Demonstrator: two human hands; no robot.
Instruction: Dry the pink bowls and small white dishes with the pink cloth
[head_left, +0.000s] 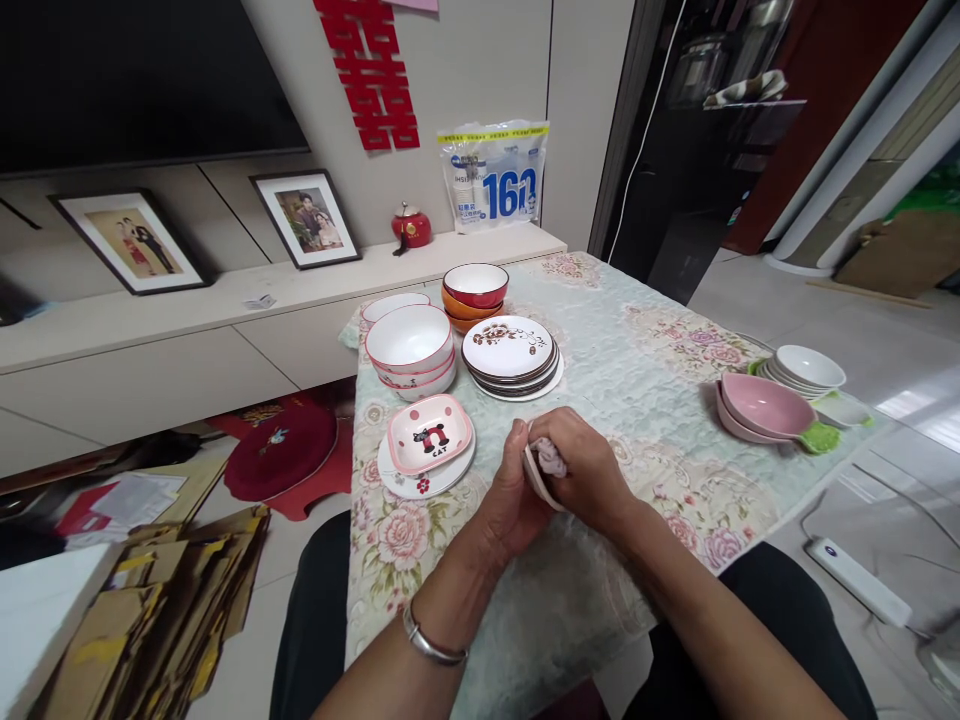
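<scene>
My left hand (512,500) grips a small pale dish (534,478) on edge, just above the floral tablecloth (645,370). My right hand (592,465) is closed around a crumpled pinkish cloth (550,458) pressed against that dish. Both hands meet near the table's front middle. To their left sits a pink square cat dish (429,433) on a white plate (420,483). Behind them is a stack of brown-flowered plates (511,356).
Stacked white-and-red bowls (410,350) and a red and orange bowl stack (475,290) stand at the back. Pink dishes with green handles (765,410) and white saucers (806,368) sit at the right edge. Cardboard (172,610) lies on the floor at left.
</scene>
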